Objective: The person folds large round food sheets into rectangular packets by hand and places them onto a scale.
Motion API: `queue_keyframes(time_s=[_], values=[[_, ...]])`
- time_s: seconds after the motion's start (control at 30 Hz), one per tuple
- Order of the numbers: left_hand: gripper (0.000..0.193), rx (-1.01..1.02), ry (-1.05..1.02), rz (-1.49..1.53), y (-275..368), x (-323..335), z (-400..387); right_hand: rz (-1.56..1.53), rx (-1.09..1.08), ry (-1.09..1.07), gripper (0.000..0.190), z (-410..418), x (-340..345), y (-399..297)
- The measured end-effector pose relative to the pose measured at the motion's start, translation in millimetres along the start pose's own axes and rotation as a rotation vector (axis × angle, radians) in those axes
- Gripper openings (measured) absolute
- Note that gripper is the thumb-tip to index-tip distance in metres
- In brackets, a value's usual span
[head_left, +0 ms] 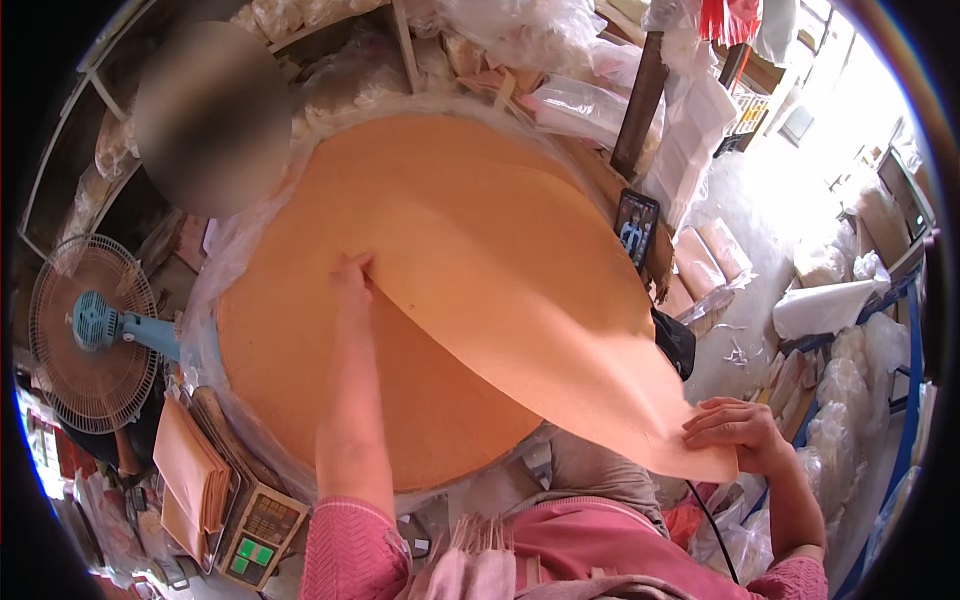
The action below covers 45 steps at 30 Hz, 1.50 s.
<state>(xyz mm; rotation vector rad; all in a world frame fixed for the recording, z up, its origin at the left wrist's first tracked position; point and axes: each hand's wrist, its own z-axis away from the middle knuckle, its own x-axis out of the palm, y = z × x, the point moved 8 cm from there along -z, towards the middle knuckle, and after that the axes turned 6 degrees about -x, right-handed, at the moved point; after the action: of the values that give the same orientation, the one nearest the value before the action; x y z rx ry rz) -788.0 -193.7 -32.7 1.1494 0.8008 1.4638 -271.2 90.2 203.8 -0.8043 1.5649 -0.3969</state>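
Observation:
A large round stack of thin orange sheets lies before me, with a clear plastic wrap around its rim. One thin orange sheet is partly lifted off it, curving up towards the lower right. My right hand grips that sheet's near right edge, thumb hidden beneath it. My left hand touches the sheet's left edge on the stack, at the spot where the lifted edge parts from the surface; whether its fingers pinch the sheet is not clear.
An electric fan stands at the left, above a digital scale with folded orange sheets beside it. A phone leans at the stack's right rim, near a dark post. Plastic-wrapped packs lie on the floor.

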Motion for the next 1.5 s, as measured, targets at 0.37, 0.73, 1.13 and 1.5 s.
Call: queue_keyframes(time_s=[0.37,0.73,1.13,1.5], values=[[0.016,0.054,0.526,0.111,3,-231,93,0.350,-0.084,0.172,0.031,-18,50,96],[0.020,-0.076,0.616,-0.351,28,-259,104,0.345,-0.193,0.066,0.021,-13,92,113],[0.055,0.359,0.172,-0.857,49,-151,58,-0.259,0.696,0.687,0.019,-6,57,250],[0.071,0.180,0.015,-1.900,-30,-26,108,-0.006,0.700,0.684,0.027,-15,58,262]])
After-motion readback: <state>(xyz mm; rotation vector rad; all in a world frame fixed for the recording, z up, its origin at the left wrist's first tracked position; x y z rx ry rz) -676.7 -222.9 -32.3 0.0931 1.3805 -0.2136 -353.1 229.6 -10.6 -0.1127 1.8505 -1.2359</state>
